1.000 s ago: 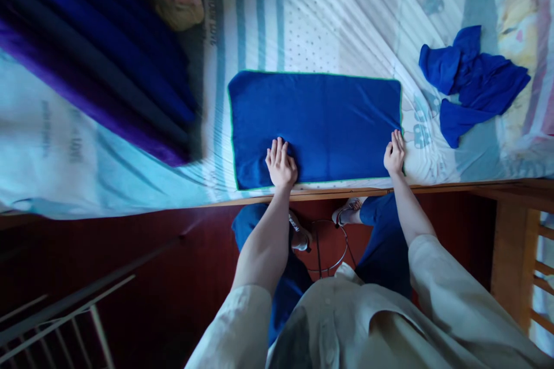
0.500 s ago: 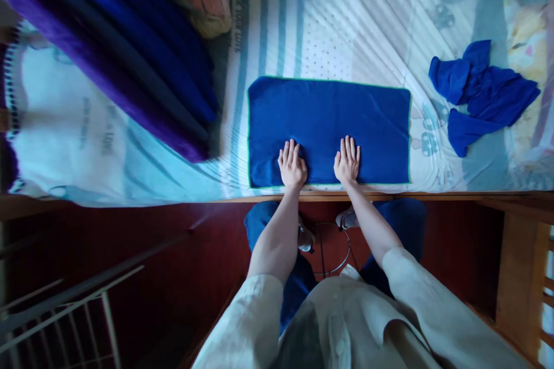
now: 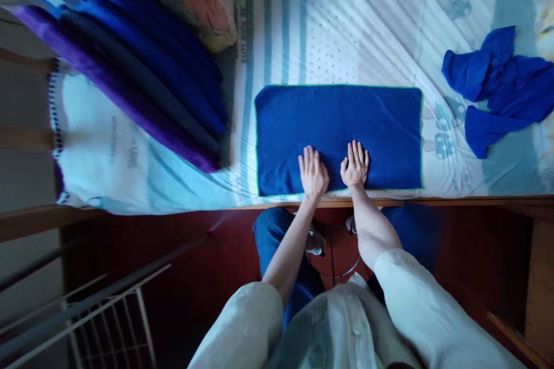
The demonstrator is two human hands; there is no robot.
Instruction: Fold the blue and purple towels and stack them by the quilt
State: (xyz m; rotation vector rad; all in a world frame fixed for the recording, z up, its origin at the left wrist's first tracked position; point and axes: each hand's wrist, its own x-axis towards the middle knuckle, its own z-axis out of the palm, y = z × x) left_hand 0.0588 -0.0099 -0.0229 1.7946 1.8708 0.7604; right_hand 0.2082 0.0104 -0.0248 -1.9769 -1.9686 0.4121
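Observation:
A blue towel (image 3: 337, 121) with a thin green edge lies spread flat on the bed (image 3: 346, 40), close to its near side. My left hand (image 3: 313, 174) rests palm down near the towel's front edge, left of its middle, fingers stretched out. A little to its right, my right hand (image 3: 355, 165) also lies flat on the towel with its fingers extended. Neither hand grips anything. Further right on the sheet is a crumpled blue cloth (image 3: 497, 89).
Several long blue, grey and purple cloths (image 3: 142, 86) lie at the left, partly over a white pillow (image 3: 90, 127). Behind them is a yellowish printed pillow (image 3: 208, 6). The bed's wooden edge (image 3: 333, 202) runs before my knees. A white metal rack (image 3: 108, 323) stands lower left.
My left hand has slid right along the towel, nearer my right hand. The view has shifted slightly left, and the towel still lies flat.

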